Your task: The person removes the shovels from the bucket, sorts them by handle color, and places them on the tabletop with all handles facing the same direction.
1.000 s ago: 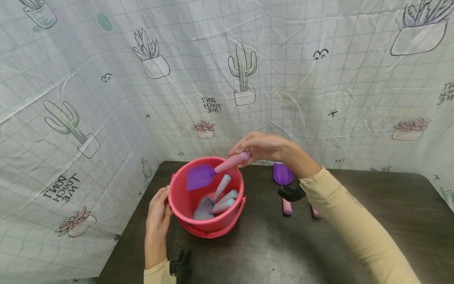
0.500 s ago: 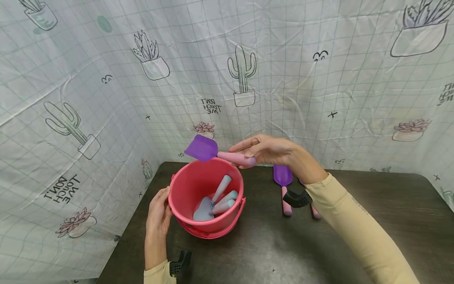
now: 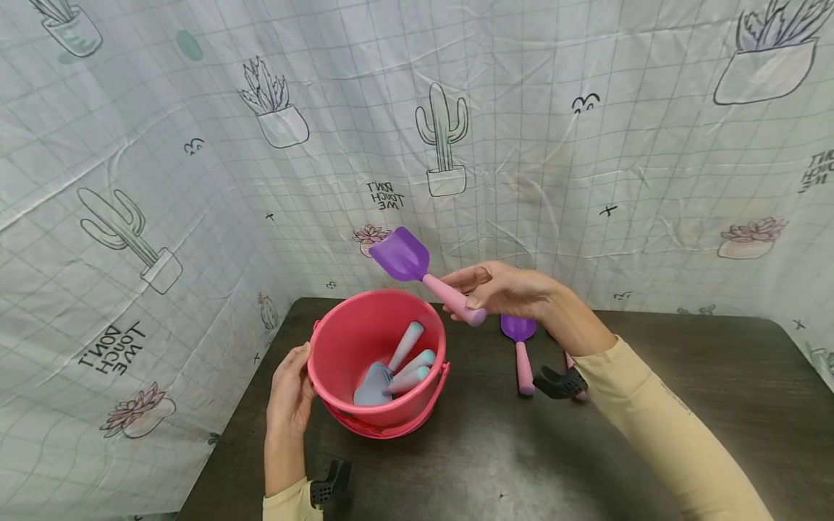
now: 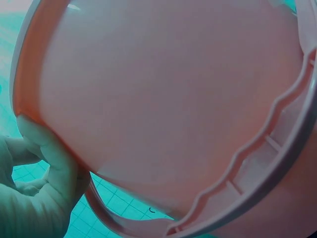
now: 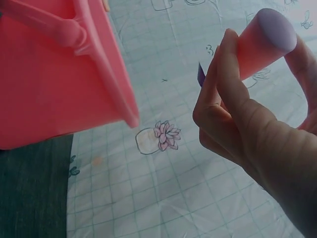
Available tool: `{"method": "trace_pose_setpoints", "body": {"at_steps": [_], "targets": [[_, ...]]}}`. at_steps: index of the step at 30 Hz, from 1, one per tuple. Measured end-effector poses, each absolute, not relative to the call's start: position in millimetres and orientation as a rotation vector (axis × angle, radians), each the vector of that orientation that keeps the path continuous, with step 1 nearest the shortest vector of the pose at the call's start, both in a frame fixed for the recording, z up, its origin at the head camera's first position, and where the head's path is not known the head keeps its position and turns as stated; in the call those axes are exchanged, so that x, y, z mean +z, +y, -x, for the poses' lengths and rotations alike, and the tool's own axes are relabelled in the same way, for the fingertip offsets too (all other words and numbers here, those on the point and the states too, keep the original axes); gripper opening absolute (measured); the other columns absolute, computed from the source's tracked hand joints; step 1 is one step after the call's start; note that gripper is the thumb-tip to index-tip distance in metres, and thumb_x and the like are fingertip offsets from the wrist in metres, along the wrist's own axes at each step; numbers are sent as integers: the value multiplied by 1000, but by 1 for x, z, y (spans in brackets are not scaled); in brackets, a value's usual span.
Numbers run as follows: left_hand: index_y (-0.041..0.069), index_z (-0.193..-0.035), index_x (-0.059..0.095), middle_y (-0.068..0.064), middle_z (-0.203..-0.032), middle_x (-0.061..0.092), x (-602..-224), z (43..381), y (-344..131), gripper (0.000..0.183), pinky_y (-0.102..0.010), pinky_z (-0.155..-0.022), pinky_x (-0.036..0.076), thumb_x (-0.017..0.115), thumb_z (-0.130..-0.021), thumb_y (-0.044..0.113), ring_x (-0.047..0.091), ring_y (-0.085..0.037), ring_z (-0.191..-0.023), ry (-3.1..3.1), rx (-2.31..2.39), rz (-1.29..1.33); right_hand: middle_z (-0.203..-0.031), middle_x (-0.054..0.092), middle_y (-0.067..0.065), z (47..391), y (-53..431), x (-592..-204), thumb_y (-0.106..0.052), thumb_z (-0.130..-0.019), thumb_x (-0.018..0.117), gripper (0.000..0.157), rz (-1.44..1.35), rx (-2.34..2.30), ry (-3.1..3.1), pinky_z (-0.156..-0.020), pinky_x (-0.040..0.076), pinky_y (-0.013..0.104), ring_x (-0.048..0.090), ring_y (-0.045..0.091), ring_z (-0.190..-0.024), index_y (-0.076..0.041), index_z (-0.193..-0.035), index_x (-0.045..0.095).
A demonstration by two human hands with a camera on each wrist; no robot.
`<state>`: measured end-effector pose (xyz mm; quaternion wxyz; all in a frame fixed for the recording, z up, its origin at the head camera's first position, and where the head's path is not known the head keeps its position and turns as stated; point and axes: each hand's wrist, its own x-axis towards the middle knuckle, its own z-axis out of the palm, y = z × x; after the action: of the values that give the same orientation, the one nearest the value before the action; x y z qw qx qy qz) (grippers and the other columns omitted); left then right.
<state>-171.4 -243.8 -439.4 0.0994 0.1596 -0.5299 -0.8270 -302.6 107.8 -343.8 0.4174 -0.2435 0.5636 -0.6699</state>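
My left hand grips the rim of a pink bucket at its left side; in the left wrist view the fingers bend at the rim. Inside the bucket lie several tools with pale handles and blue-green ends, one showing a grey-blue head. Up beyond the bucket's right rim, my right hand holds a toy shovel by its pink handle, the purple blade tilted up and left. The right wrist view shows the handle's end between thumb and fingers.
On the dark table, right of the bucket, a second purple shovel lies with its handle toward me. Another pink handle is partly hidden under my right wrist. A patterned curtain hangs behind the table.
The right hand has lifted the shovel from inside the bucket's opening, up and to the right. Its blade now points upward. The left hand and bucket have stayed put.
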Motion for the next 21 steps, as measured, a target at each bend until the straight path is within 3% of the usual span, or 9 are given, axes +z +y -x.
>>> {"method": "trace_pose_setpoints", "body": {"at_steps": [10,21], "targets": [[4,-107,59,-6,-100,64,-439,172,-243,18,-22,-72,59,51,-110,20,68,-8,-80,-1565,-2442,-482,-138,54,15,298,120,-353,4,-85,59,80,540,-1718,1434,-99,53,41,65,30,-112,14,-156,23],[4,-104,60,-6,-98,65,-439,169,-243,18,-23,-73,60,52,-110,19,68,-8,-79,-1534,-2456,-475,-134,60,14,295,133,-359,3,-87,69,86,553,-1755,1403,-100,53,40,66,29,-114,14,-156,19]]}}
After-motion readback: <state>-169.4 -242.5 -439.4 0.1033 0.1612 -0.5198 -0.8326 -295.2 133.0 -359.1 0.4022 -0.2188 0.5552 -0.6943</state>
